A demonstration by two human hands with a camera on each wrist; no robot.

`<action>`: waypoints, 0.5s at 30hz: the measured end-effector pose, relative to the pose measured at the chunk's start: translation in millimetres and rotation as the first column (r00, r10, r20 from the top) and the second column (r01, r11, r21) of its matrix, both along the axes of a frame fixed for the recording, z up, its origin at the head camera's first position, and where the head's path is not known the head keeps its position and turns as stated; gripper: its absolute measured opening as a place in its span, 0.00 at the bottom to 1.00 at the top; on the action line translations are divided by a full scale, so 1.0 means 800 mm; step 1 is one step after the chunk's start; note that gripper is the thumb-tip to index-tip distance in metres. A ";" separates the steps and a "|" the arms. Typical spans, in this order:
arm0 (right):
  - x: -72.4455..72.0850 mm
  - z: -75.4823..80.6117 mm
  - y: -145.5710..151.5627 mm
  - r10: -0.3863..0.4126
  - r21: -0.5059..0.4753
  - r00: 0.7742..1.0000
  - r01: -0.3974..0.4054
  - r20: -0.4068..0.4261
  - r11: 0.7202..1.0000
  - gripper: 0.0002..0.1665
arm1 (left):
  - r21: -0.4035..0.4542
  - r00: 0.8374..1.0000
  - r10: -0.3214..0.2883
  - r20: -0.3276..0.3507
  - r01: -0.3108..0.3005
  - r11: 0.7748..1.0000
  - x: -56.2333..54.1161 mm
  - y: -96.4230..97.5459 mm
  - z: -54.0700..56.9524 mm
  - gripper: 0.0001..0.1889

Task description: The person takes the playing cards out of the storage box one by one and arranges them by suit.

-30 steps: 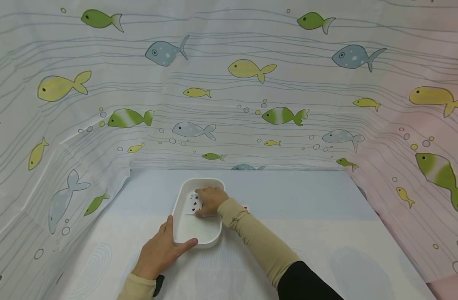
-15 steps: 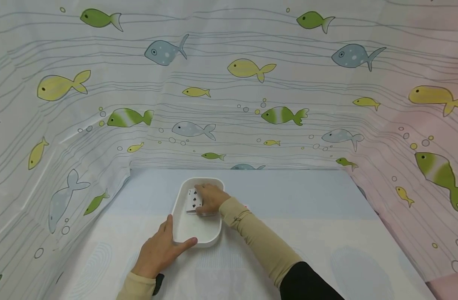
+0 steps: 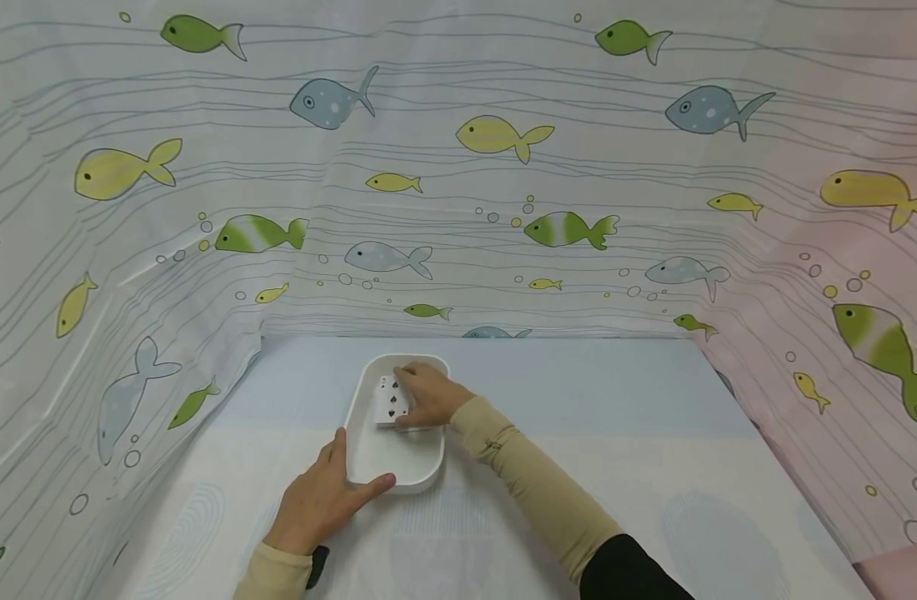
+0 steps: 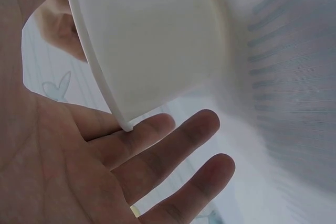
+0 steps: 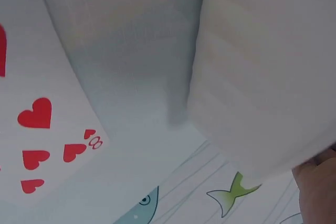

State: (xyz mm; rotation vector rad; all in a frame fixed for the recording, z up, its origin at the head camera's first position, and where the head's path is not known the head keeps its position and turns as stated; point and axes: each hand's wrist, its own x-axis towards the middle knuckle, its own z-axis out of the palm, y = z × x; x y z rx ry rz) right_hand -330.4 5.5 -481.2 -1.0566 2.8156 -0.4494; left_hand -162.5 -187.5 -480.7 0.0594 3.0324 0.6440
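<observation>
A white rectangular tray (image 3: 383,454) with rounded corners stands on the table. In it lies a spade playing card (image 3: 390,402), its number too small to read, apparently on top of other cards. My right hand (image 3: 431,395) reaches over the tray's right rim and pinches the card's right side between thumb and fingers. The left hand (image 3: 316,500) spreads round the tray's near left corner, thumb against the near rim. In the left wrist view its fingers (image 4: 178,150) are extended along the outer wall. An eight of hearts card (image 5: 52,129) lies outside the tray; the right arm hides it in the head view.
The pale blue and white tablecloth (image 3: 616,392) covers the flat surface. Behind and at both sides rises a fish-patterned curtain (image 3: 458,200). The right sleeve (image 3: 533,479) crosses over the table to the tray's right.
The right hand has drawn back slightly to the right, showing more of the spade card. That card has straightened and shifted a little within the tray. The left hand and tray stay put.
</observation>
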 end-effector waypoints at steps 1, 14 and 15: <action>0.001 0.002 0.003 0.003 -0.010 1.000 -0.003 -0.002 1.000 0.58 | 0.001 1.000 0.000 -0.001 0.000 1.000 0.000 0.000 0.000 0.66; 0.017 0.035 0.053 0.016 -0.130 0.998 -0.024 -0.069 0.991 0.56 | 0.011 1.000 0.007 0.010 -0.007 1.000 0.001 0.002 0.002 0.66; 0.018 0.037 0.057 0.009 -0.135 0.998 -0.018 -0.070 0.991 0.56 | 0.010 1.000 0.010 0.014 -0.010 1.000 0.001 0.002 0.002 0.66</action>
